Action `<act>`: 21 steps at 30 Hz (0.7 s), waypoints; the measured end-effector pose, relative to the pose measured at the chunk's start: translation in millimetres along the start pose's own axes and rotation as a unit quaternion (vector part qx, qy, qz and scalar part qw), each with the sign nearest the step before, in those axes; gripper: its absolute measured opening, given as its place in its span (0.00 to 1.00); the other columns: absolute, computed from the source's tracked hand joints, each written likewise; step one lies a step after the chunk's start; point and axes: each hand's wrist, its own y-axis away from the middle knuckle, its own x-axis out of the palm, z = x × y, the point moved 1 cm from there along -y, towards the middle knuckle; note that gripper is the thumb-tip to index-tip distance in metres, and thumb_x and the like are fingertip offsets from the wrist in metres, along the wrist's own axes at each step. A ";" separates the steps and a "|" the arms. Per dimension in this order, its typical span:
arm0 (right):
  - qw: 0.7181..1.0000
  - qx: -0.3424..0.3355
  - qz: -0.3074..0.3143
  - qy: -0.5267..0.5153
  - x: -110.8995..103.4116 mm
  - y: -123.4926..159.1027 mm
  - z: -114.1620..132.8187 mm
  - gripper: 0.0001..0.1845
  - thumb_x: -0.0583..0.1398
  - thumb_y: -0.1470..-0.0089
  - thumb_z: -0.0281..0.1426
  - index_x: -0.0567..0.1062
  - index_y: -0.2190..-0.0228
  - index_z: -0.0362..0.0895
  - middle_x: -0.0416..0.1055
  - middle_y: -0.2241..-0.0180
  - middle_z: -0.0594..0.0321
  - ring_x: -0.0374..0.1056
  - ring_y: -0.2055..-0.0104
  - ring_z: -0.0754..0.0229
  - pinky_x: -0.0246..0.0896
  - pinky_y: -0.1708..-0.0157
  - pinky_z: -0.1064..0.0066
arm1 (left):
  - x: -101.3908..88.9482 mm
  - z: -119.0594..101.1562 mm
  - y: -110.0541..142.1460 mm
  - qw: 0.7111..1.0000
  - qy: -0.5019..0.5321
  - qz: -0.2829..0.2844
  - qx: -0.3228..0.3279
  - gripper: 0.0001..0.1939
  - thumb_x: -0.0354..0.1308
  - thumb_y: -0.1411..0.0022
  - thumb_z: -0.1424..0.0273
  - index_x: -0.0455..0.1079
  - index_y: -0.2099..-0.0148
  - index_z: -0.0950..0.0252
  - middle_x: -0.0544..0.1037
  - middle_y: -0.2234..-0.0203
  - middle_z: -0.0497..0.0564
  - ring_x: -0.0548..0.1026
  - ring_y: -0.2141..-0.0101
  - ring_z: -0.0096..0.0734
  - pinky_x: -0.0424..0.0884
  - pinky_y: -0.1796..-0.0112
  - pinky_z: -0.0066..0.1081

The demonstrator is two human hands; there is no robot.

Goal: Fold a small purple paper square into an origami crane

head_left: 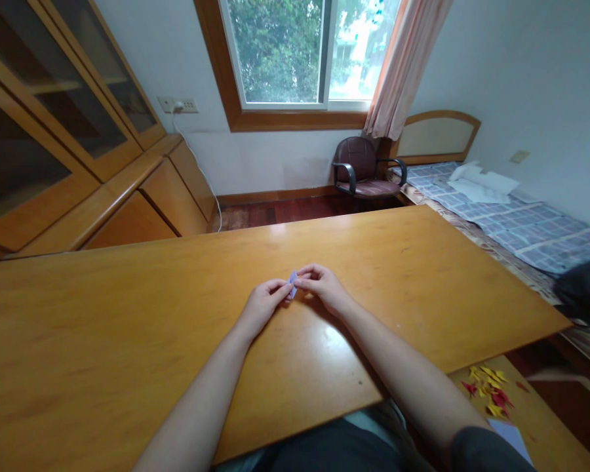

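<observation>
A small piece of folded purple paper is pinched between my two hands above the wooden table. My left hand grips its left side between thumb and fingers. On the other side, the thumb and forefinger of my right hand close on the paper's right side. The fingers partly cover the paper, so its exact folded shape cannot be made out.
Low at the right, a board or stool bears several yellow and red folded paper pieces and a stack of purple paper. Beyond the table stand a brown armchair, a bed and a glass-fronted cabinet.
</observation>
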 end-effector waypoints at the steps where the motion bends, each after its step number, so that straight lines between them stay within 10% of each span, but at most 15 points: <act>1: 1.000 -0.001 -0.004 -0.001 0.7 0.3 0.6 0.18 0.74 0.63 0.37 0.77 0.70 0.43 0.74 0.75 0.66 0.67 0.73 0.64 0.59 0.67 0.70 | 0.5 -1.4 0.0 1.000 0.004 -0.001 0.001 0.19 0.63 0.43 0.54 0.76 0.66 0.67 0.75 0.75 0.48 0.70 0.72 0.29 0.65 0.68 0.27; 21: 1.000 0.016 -0.002 -0.002 7.9 4.1 -0.4 0.20 0.73 0.61 0.38 0.77 0.67 0.43 0.74 0.73 0.66 0.66 0.73 0.64 0.58 0.71 0.72 | 2.7 -1.2 0.3 0.999 -0.037 -0.033 0.012 0.18 0.58 0.41 0.55 0.70 0.69 0.65 0.70 0.78 0.45 0.66 0.75 0.27 0.61 0.71 0.26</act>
